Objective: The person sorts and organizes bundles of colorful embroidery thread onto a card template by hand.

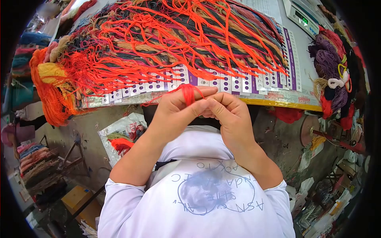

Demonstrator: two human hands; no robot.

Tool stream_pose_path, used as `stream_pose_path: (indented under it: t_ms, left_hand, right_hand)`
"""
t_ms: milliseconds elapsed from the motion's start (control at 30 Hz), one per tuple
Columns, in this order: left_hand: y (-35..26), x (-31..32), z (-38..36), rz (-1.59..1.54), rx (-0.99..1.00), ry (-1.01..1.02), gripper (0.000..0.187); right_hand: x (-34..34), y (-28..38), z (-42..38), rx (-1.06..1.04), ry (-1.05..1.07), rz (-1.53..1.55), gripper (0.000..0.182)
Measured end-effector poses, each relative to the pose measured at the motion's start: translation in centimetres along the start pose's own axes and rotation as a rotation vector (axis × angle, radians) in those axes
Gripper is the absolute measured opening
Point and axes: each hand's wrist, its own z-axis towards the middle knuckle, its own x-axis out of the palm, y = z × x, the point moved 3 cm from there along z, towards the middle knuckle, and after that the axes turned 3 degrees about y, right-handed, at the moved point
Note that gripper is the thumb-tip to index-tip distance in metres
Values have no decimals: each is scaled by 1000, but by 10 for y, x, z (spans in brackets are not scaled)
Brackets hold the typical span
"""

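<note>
Red thread (188, 94) is looped round the fingers of my left hand (180, 109), just in front of the table's near edge. My right hand (230, 111) meets it, and the thumbs and fingertips of both hands are pressed together. What the right fingertips pinch is too small to make out. Beyond my hands, long red-orange strands (158, 47) lie over dark, tan and maroon threads. White punched cards (237, 84) with rows of holes stick out under the threads along the table edge.
A digital scale (303, 18) stands at the back right. Purple yarn (327, 59) and other skeins hang at the right. Orange yarn (51, 99) hangs off the left corner. Below the table are a plastic bag (123, 135) and a cardboard box (81, 202).
</note>
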Motion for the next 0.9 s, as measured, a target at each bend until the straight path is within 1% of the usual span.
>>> stream_pose_path:
  t_ms: [67,100,133,233,267,367,433,467,533,567,600,633,667,700,733,767,800,833,867,900]
  left_hand:
    - [3,3,1,263,257,-65,23]
    - [2,0,1,398,324,-42,21]
    - [2,1,0,396,316,-43,21]
    - [-5,7,-2,572,321,-104,21]
    - [-3,5,-1,571,316,-104,21]
    - [1,-2,1,615,333,-126,21]
    - [2,-6,2,488,305,-177,18]
    - [1,-9,3,489,303,-178,18]
    - [4,-21,6,-248,134,-114,19]
    - [-2,-35,3,-248,135,-115,19]
    - [-12,-56,-5,-662,104,-4,12]
    - [-24,-78,-15,-1073,67,113,6]
    - [-42,-104,-31,-1081,183,27,6]
    - [-57,-147,-55,-843,275,-226,7]
    - [-75,-186,-82,-804,345,-247,9]
    - [-87,-228,-113,-889,387,-275,11]
    - [-97,-280,-151,-840,458,-418,12]
    - [-108,-330,-190,-805,477,-524,9]
    - [-125,-374,-229,-842,497,-543,7]
    - [-136,-403,-259,-881,517,-562,6]
  right_hand:
    - [0,-1,0,-28,13,3,16]
    - [0,-3,0,-22,9,8,16]
    - [0,-3,0,-44,1,-11,16]
    - [2,-5,-2,-79,-33,-71,16]
    - [3,-4,-3,-101,-48,-116,15]
    - [0,0,-3,-116,-96,-119,14]
    - [-2,2,-3,-116,-86,-109,14]
    - [-4,3,-2,-117,-73,-101,14]
    - [-12,7,0,-112,-100,-34,15]
    - [-24,11,0,-109,-52,134,16]
    - [-44,21,-1,-37,-25,320,15]
    - [-69,35,-7,45,10,584,18]
    - [-103,53,-18,23,-50,629,22]
    - [-144,74,-33,-101,-111,659,20]
    - [-195,95,-54,-193,-138,671,19]
    - [-231,118,-78,-214,-302,683,22]
    - [-291,136,-107,-224,-276,711,21]
    - [-367,152,-147,-311,-395,647,22]
    - [-426,175,-188,-328,-567,634,27]
    - [-513,199,-242,-346,-639,722,31]
